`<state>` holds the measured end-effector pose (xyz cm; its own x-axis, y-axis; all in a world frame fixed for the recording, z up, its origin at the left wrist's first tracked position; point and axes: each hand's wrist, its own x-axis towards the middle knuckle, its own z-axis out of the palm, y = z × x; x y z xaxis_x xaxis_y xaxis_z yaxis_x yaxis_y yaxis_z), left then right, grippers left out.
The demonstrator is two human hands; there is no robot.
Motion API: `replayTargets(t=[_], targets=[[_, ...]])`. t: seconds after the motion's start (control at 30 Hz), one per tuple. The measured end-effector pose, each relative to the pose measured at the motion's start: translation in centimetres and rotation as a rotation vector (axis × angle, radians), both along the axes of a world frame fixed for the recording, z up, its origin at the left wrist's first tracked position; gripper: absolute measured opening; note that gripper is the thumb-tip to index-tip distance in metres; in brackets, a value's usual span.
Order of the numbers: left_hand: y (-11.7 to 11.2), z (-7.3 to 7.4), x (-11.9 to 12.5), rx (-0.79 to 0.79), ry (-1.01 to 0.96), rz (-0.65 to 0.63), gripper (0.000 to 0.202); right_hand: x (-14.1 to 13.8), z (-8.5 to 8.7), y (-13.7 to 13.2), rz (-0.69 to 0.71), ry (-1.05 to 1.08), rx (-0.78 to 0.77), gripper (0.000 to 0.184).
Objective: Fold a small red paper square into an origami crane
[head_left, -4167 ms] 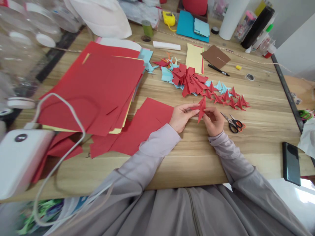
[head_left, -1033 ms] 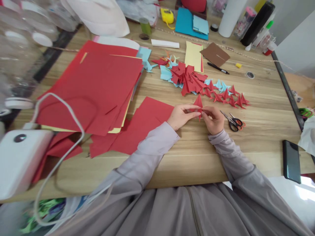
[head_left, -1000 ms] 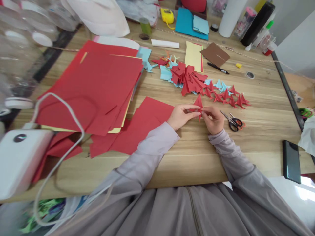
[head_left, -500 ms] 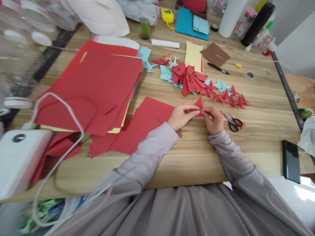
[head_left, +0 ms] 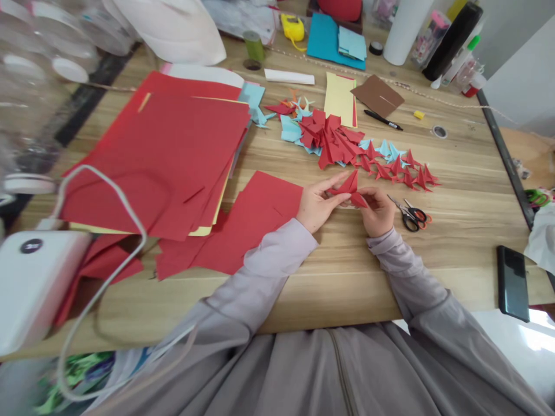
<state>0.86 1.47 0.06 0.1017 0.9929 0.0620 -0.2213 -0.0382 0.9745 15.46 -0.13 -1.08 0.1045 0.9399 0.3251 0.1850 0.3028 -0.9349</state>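
Observation:
Both my hands pinch one small folded red paper piece (head_left: 349, 188) just above the wooden table (head_left: 347, 277). My left hand (head_left: 318, 203) grips its left side with thumb and fingers closed. On the right side, my right hand (head_left: 378, 211) holds the lower flap. The piece lies tilted, one point up to the right. Behind it sits a pile of finished red and light-blue folded pieces (head_left: 336, 141), with a row of them (head_left: 401, 170) trailing right.
Red paper sheets (head_left: 173, 150) cover the table's left half, and a red sheet (head_left: 255, 216) lies by my left wrist. Scissors (head_left: 411, 214) rest right of my right hand. A phone (head_left: 511, 283) is at the right edge, a white device with cable (head_left: 34, 283) at left.
The red piece stood upright with its point up; now it is turned and tilted sideways between my fingers. My hands stay in the same place.

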Motion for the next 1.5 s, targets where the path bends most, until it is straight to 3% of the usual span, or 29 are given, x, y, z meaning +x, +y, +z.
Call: replayTargets(t=[0.1, 0.2, 0.37, 0.67, 0.93, 1.1, 1.5], targets=[[-0.1, 0.1, 0.1, -0.033, -0.049, -0.010, 0.086, -0.1, 0.1, 0.1, -0.013, 0.036, -0.018, 0.024], [0.0, 0.2, 0.1, -0.068, -0.089, -0.014, 0.102, -0.3, 0.4, 0.2, 0.019, 0.111, -0.063, 0.033], [0.0, 0.0, 0.1, -0.112, -0.126, 0.007, 0.096, -0.3, 0.8, 0.3, 0.120, 0.133, -0.161, 0.034], [0.0, 0.0, 0.4, -0.162, -0.121, -0.053, 0.073, -0.5, 1.5, 0.1, 0.081, 0.140, -0.194, 0.035], [0.1, 0.1, 0.2, -0.226, -0.171, -0.032, 0.068, -0.2, 0.9, 0.1, 0.184, 0.302, -0.257, 0.036], [0.0, 0.3, 0.2, -0.189, -0.149, -0.033, 0.067, -0.2, 1.1, 0.0, 0.165, 0.245, -0.221, 0.031], [-0.1, 0.3, 0.3, -0.135, -0.072, -0.029, 0.052, -0.5, 1.7, -0.1, 0.117, 0.196, -0.213, 0.037]])
